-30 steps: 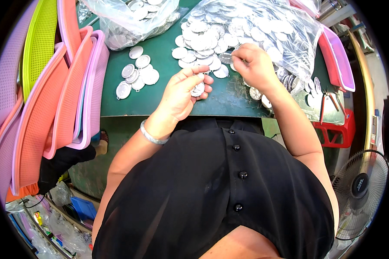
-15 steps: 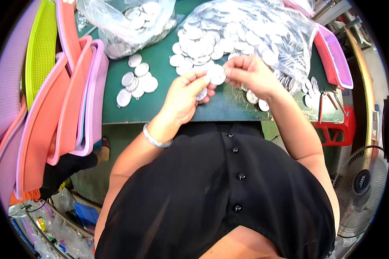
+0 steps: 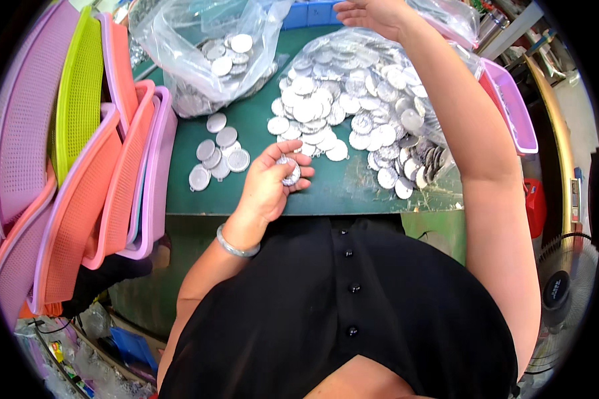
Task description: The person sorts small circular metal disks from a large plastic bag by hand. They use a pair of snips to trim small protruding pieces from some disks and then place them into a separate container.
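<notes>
Head view, as I watch: the left hand [image 3: 265, 189] loosely clasps a round silver metal disc [image 3: 291, 174] above the green tabletop [image 3: 339, 193]; the right hand [image 3: 373, 13] extends past a big heap of matching discs [image 3: 306, 106], its grip unclear. A small group [image 3: 226, 137] lies apart; most, I judge, await handling.
</notes>
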`<state>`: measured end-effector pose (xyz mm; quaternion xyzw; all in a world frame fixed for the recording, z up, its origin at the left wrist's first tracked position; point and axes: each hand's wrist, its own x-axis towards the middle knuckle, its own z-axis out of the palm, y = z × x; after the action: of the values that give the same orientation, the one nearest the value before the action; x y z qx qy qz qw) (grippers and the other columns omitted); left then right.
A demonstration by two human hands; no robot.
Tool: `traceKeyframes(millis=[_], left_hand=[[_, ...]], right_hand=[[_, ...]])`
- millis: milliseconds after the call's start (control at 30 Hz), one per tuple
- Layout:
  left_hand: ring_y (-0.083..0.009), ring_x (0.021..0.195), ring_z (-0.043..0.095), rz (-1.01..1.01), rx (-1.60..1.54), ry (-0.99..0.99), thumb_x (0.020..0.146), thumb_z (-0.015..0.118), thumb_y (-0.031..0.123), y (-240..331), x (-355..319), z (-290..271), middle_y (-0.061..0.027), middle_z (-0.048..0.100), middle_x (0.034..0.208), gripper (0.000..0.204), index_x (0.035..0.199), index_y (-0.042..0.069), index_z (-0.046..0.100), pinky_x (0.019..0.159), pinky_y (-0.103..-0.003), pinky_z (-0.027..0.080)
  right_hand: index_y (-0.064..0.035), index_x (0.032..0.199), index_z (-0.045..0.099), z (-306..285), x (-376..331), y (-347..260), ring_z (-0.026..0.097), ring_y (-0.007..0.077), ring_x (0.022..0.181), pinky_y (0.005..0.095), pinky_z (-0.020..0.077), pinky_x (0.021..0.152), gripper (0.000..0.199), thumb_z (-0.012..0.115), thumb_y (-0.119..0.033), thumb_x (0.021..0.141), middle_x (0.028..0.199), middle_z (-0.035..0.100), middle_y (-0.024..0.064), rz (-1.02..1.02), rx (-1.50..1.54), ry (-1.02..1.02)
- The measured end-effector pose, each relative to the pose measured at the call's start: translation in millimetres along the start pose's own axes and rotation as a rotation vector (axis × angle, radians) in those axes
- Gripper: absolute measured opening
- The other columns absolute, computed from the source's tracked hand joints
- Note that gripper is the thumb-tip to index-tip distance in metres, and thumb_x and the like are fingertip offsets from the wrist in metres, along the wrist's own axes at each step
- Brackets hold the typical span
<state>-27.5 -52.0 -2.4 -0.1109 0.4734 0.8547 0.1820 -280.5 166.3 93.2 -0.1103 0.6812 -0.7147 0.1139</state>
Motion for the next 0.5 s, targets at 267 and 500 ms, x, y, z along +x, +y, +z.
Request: traceKeyframes(millis=[267, 500], left_hand=[[-0.0142, 0.067, 0.053, 0.024, -0.018, 0.011, 0.082, 0.045, 0.003, 0, -1, -14, -0.0082, 0.057, 0.083, 0.026, 0.107, -0.001, 0.049, 0.054, -0.023, 0.042], [-0.0130, 0.066, 0.053, 0.043, -0.006, 0.008, 0.083, 0.047, 0.005, -2, -1, -12, -0.0079, 0.057, 0.082, 0.026, 0.108, -0.001, 0.049, 0.054, -0.022, 0.043]], right_hand=[[-0.0020, 0.087, 0.061, 73, -146, 57, 0.059, 0.0214, 0.069, 0.0296, 0.0463, 0.063, 0.019, 0.063, -0.013, 0.072, 0.077, 0.062, 0.0106, -0.175, -1.040, -0.362], [-0.0053, 0.072, 0.057, 95, -169, 92, 0.055, 0.0252, 0.071, 0.0345, 0.0452, 0.063, 0.016, 0.064, -0.020, 0.068, 0.074, 0.053, 0.0081, -0.624, -1.312, -0.127]])
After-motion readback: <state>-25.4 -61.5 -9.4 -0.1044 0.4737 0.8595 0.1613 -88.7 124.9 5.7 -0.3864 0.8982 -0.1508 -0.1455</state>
